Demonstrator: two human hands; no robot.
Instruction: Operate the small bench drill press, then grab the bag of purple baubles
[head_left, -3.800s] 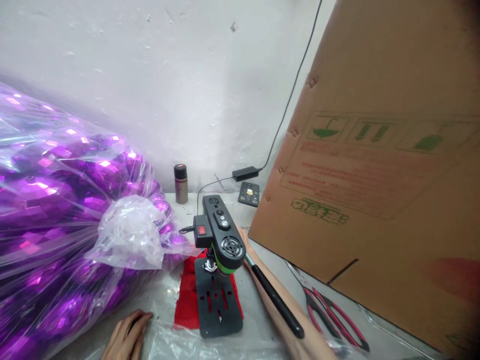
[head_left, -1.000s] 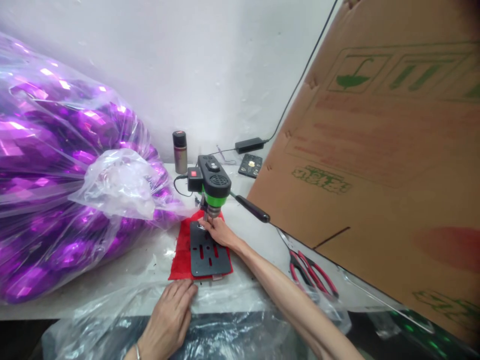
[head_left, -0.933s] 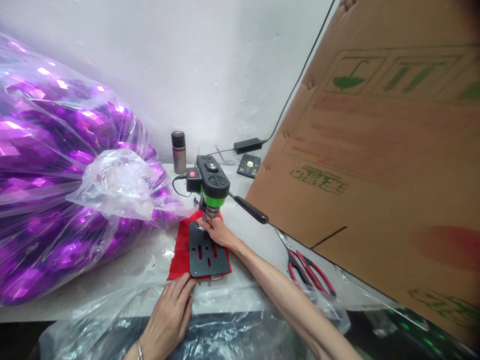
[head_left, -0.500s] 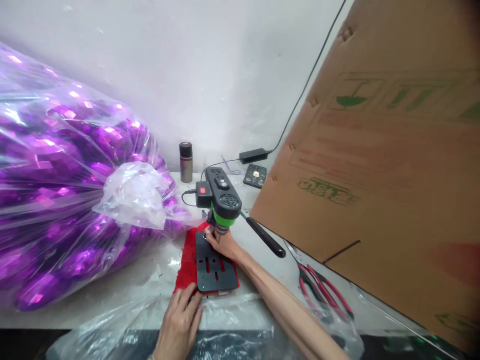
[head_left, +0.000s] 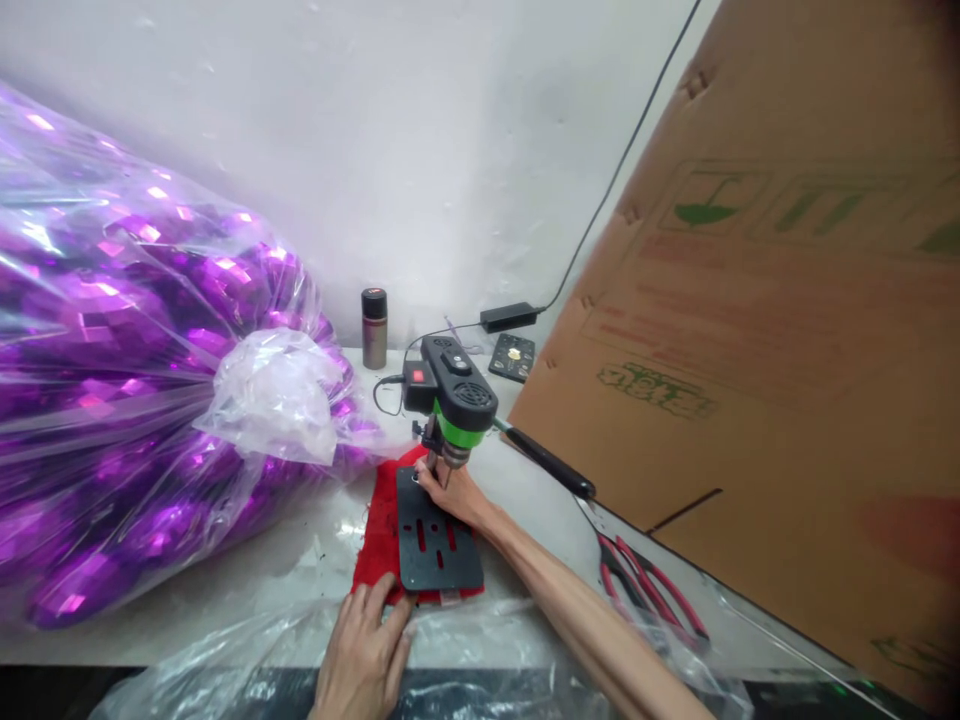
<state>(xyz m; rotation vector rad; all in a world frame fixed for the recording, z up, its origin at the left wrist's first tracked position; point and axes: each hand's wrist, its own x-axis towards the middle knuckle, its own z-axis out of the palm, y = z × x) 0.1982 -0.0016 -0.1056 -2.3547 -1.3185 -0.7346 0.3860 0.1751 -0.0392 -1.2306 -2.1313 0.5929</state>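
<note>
A small bench drill press with a black and green head stands on a red cloth. Its slotted dark base plate faces me. My right hand reaches in under the chuck, closed around the foot of the post; the drill head and post partly hide its fingers. At the plate's front left corner, my left hand rests with fingers apart on the cloth's edge and holds nothing. The black lever handle sticks out to the right.
A clear bag of shiny purple ornaments fills the left side. A large cardboard box leans at the right, beside red-handled pliers. Behind are a bottle, a power adapter and a phone-like object. Plastic sheeting covers the front edge.
The drill head has shifted a little to the right, and its lever handle now reaches farther right. Both hands stay in nearly the same places. The view has moved slightly.
</note>
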